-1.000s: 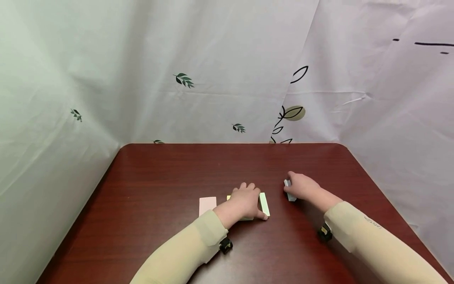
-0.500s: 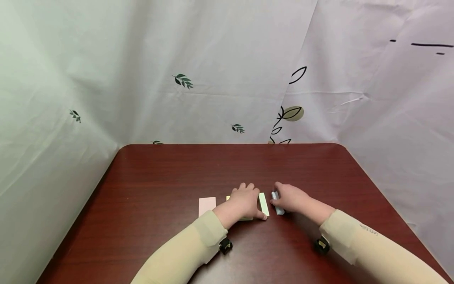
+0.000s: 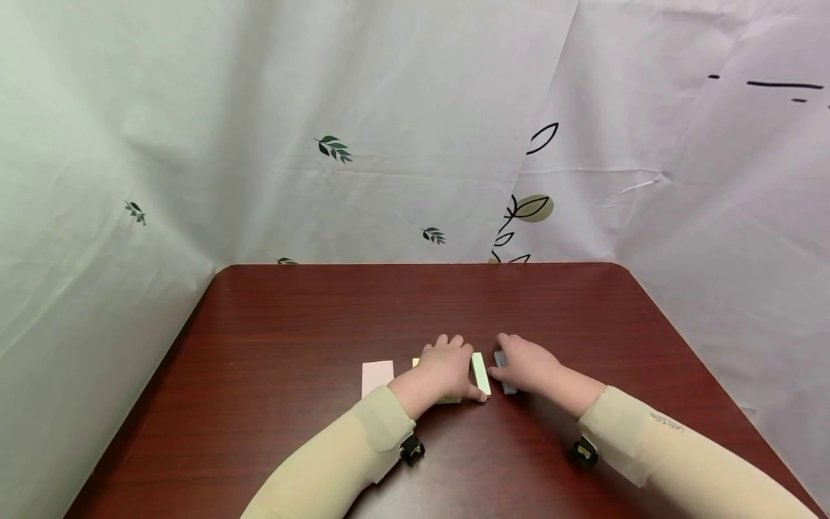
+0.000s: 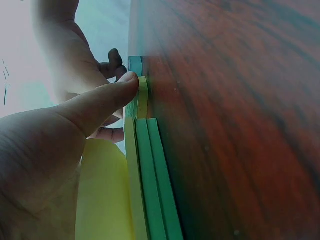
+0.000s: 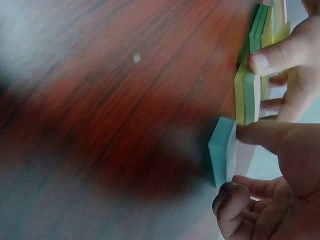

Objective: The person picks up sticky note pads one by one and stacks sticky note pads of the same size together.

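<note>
My left hand (image 3: 446, 371) spans a pale green sticky note pad (image 3: 481, 373), thumb on its near end and fingers reaching to its far side. Yellow and green pads lie partly hidden under this hand; in the left wrist view a yellow sheet (image 4: 102, 195) curls up above the green pads (image 4: 154, 175). A blue-grey pad (image 5: 222, 150) rests on the table, a narrow gap to the right of the pale green one. Over it is my right hand (image 3: 528, 364), thumb straight at its top edge and fingers loosely bent beside it.
A pink sticky note pad (image 3: 377, 378) lies to the left of the left hand. All the pads stand in a row on the dark red wooden table (image 3: 292, 317). A white curtain (image 3: 389, 130) with leaf prints hangs behind the table.
My right hand has brought the blue-grey pad left and nearer, setting it beside the pale green one; its thumb then shifted left over the pad. The left hand has stayed in place.
</note>
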`<act>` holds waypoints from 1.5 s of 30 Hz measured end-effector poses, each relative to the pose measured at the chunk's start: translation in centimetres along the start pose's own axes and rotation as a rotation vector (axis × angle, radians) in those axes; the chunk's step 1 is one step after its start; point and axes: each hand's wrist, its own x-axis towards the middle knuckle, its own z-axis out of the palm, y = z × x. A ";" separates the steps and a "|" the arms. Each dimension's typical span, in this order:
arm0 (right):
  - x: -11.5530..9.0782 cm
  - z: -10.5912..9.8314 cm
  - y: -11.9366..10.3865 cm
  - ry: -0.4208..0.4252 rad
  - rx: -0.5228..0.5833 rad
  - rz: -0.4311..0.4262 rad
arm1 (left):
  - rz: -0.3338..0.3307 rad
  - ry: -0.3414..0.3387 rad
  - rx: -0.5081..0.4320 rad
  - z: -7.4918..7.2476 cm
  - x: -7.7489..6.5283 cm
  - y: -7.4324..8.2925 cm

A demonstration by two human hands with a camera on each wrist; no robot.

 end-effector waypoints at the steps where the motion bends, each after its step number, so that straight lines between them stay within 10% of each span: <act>1: 0.0 0.0 -0.1 -0.003 -0.001 0.003 | 0.000 -0.001 -0.001 0.0 0.0 0.0; 45: 0.0 -0.8 0.7 -0.043 0.048 0.012 | -0.008 -0.018 -0.026 -0.1 0.0 -0.1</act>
